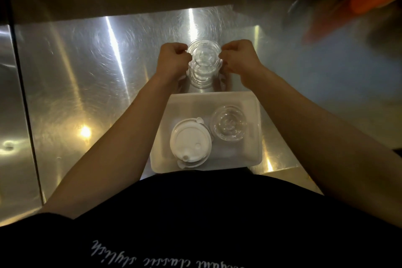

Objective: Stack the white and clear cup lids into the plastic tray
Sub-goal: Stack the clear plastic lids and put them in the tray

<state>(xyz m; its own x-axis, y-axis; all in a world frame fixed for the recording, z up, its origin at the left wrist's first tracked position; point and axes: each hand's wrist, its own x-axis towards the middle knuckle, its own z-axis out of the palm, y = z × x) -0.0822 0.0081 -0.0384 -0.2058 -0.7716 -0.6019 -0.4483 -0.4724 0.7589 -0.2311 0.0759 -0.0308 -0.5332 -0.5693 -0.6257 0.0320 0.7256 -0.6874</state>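
Now we start at the left, where the steel bench (87, 85) lies bare and streaked with glare. Moving right, our left hand (173, 61) comes first, curled with its fingers (185, 55) pinched on the left edge of a stack of clear lids (203, 65) that sits on the bench just beyond the far edge of the tray. Our right hand (239, 59) mirrors it on the other side, fingers closed on the right rim. We judge the two-sided hold is there to keep the loose, slippery lids squared up as one column, since a one-handed pinch could let them fan apart. Whether the stack rests on the bench or is lifted clear of it we cannot tell.

Nearer to us is the white plastic tray (254, 102), long side running near to far. In its near left part lies a stack of white lids (190, 143), spouts showing; just to its right, touching or almost touching, sits a second pile of clear lids (228, 125). Keeping white and clear apart leaves the far half of the tray free, likely room for the held stack.

At the far right an orange object (369, 0) is too blurred to identify.
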